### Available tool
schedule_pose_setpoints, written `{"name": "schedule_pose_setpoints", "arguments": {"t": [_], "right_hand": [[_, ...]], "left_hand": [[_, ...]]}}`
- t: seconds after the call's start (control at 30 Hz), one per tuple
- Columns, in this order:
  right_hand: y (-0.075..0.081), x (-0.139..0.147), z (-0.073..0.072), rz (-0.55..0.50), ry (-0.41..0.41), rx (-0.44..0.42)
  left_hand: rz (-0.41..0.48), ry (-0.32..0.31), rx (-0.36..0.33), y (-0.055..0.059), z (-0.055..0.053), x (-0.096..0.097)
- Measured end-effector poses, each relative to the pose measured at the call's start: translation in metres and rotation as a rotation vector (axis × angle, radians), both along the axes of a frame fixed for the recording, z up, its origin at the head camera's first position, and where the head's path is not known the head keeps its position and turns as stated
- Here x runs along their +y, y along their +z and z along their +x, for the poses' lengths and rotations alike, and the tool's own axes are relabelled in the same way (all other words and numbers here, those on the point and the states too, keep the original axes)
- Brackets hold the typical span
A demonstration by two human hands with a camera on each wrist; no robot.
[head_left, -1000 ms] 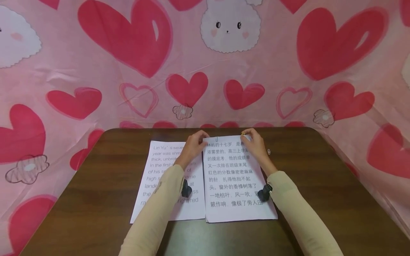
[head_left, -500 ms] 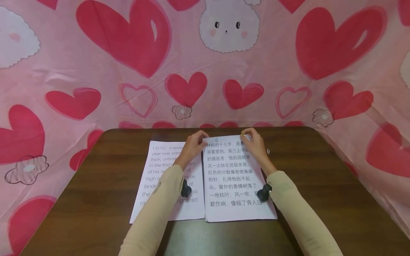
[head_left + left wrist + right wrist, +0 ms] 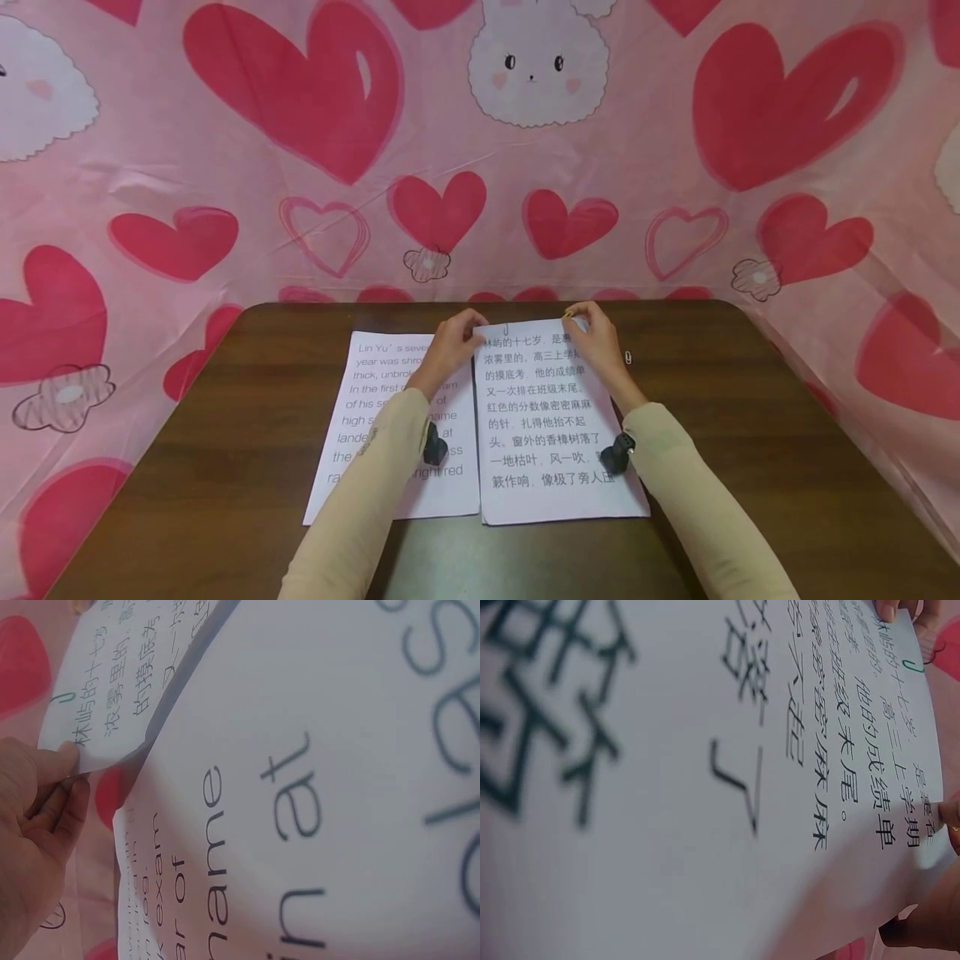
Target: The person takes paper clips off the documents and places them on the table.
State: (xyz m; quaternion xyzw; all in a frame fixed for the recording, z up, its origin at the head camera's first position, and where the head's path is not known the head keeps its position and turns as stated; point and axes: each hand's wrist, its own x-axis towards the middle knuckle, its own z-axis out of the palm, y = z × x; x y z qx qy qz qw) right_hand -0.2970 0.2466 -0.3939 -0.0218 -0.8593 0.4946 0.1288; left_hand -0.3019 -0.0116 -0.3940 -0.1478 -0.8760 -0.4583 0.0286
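Observation:
A stack of white sheets with Chinese print [image 3: 543,500] lies on the right, its top edge tipped up. On that edge sits a green paper clip [image 3: 913,666]. My left hand [image 3: 447,346] pinches the stack's top left corner, thumb on the front, as the left wrist view shows [image 3: 34,817]. At the top right corner, my right hand [image 3: 597,337] pinches a small yellow paper clip [image 3: 569,315] against the sheets' edge; the fingers partly hide it. Left of this stack lies a sheet with English print [image 3: 352,483], partly under my left forearm.
A white paper clip [image 3: 628,357] lies on the brown table [image 3: 750,467], just right of my right wrist. Behind the table's far edge hangs a pink cloth [image 3: 645,158] with hearts. Dark wrist cameras [image 3: 435,446] sit on both sleeves.

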Motion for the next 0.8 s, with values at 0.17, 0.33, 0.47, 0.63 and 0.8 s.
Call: {"name": "schedule_pose_setpoints", "arguments": {"t": [0.17,0.33,0.47,0.63,0.8], "right_hand": [[0.0001,-0.0003,-0.0004,-0.016,-0.002,0.013],[-0.0016,0.0018,-0.0015,-0.042,0.003,0.045],[-0.0027,0.0043,-0.0029,-0.024,-0.014,0.064],[-0.0012,0.0067,-0.0036,-0.026,-0.027,0.072],[0.0007,0.0088,-0.0042,-0.03,-0.033,0.063]], "left_hand": [[-0.006,0.006,-0.014,-0.0003,-0.0002,0.0],[-0.016,0.003,-0.02,-0.0003,-0.0007,0.0003],[-0.023,0.005,-0.022,-0.0007,-0.0009,0.0006],[-0.018,0.006,-0.03,-0.0002,-0.0005,0.0016],[-0.022,0.009,-0.036,0.0004,-0.0003,0.0025]]}}
